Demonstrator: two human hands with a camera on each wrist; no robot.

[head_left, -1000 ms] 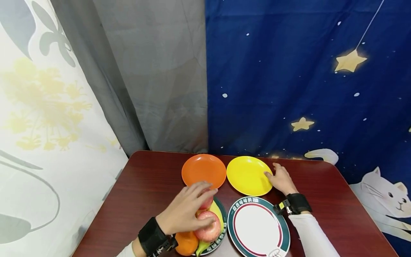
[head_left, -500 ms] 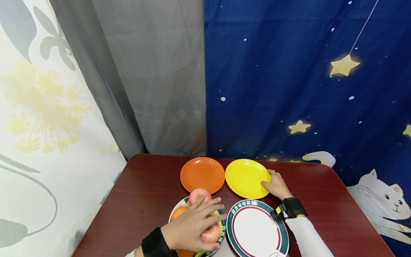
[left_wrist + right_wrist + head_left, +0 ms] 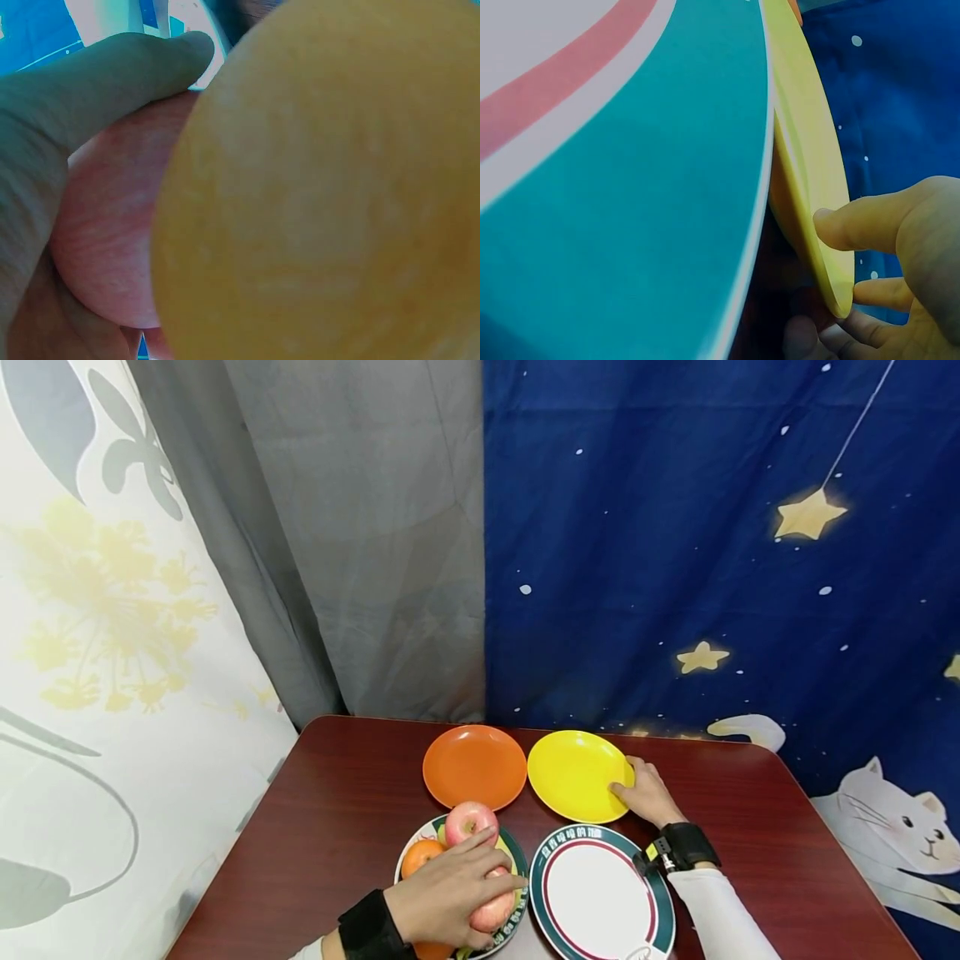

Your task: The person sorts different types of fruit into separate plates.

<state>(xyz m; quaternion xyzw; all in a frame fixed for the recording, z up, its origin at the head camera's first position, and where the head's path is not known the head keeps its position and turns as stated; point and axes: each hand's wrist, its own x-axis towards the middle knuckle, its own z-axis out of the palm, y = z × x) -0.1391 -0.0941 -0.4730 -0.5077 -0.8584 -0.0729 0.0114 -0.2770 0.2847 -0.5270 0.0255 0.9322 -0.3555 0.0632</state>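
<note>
- On the far side of the bench (image 3: 345, 827), gripping a yellow plate (image 3: 577, 772) at its right rim with the right hand (image 3: 648, 793); laying the thumb over the upper face and tucking the other fingers (image 3: 877, 292) along and beneath the edge, probably to suit a rim too thin for anything but a pinch; cannot tell about any lift.
- Nearer and to the left, grasping a near apple (image 3: 492, 906) in the left hand (image 3: 457, 893), with thumb to one side and spread fingers over the other, seemingly to match its round shape; cannot tell how firmly.
- Sharing a fruit plate (image 3: 513, 850) with a far apple (image 3: 471, 821) behind, an upper orange (image 3: 422, 856) to the left and a lower orange (image 3: 435, 951) partly hidden below the hand; probably clustered against rolling away.
- Just right of the fruit, leaving a white plate (image 3: 596, 893) bare inside its green lettered border, apparently within easy reach.
- Just beside the yellow plate, on its left, keeping an orange plate (image 3: 475, 768) flat, seemingly to make two rows of two.
- Farther out, wearing black wristbands (image 3: 688, 845), presumably as camera mounts.
- Behind everything, hanging a blue star-printed curtain (image 3: 637, 527) beside a grey curtain (image 3: 375, 527), perhaps as a screen.
</note>
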